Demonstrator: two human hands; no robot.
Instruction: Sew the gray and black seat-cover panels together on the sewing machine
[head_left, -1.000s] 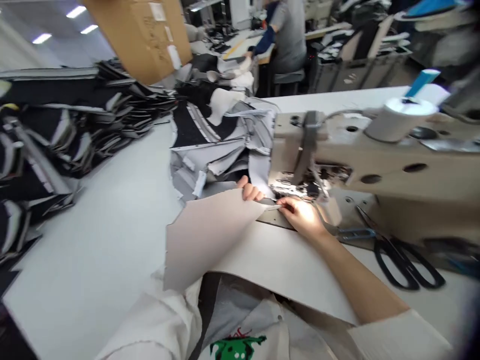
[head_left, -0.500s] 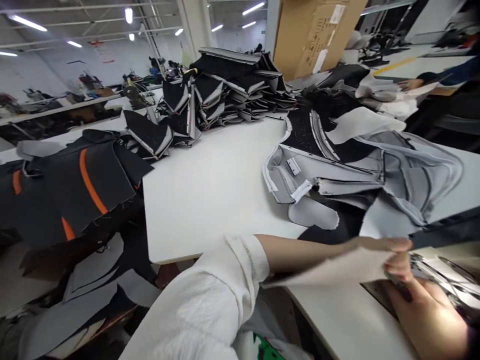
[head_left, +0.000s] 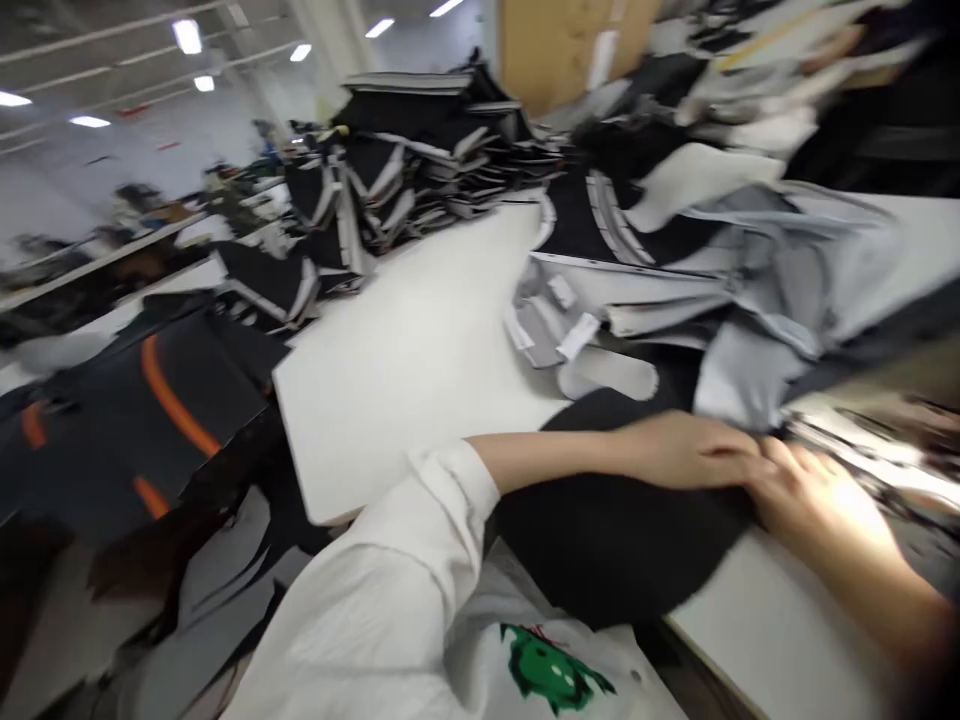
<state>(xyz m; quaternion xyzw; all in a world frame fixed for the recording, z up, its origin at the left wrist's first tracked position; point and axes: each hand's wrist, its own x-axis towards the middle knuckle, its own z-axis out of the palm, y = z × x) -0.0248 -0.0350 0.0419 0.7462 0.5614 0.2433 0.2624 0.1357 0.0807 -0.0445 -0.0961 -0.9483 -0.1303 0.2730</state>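
Observation:
A black fabric piece (head_left: 622, 540) with a rounded edge hangs over the table's front edge, below my left forearm. My left hand (head_left: 694, 450) reaches across it, fingers drawn together at its right end beside the sewing machine. There my right hand (head_left: 817, 490) meets the left fingertips, its own fingers bent over the edge of the same piece. Motion blur and the hands themselves hide the exact grip. Just beyond the right hand are the lit metal parts of the sewing machine (head_left: 862, 450).
A grey and white sewn assembly (head_left: 645, 290) lies on the white table (head_left: 405, 350). Behind it rises a stack of folded black panels (head_left: 420, 150). Dark panels with orange stripes (head_left: 180, 390) lie at left, and a cardboard box (head_left: 562, 50) stands at the back.
The piece showed a pale face half a second ago and now shows black, spread lower below my left arm. My hands have come together by the machine. The view has shifted.

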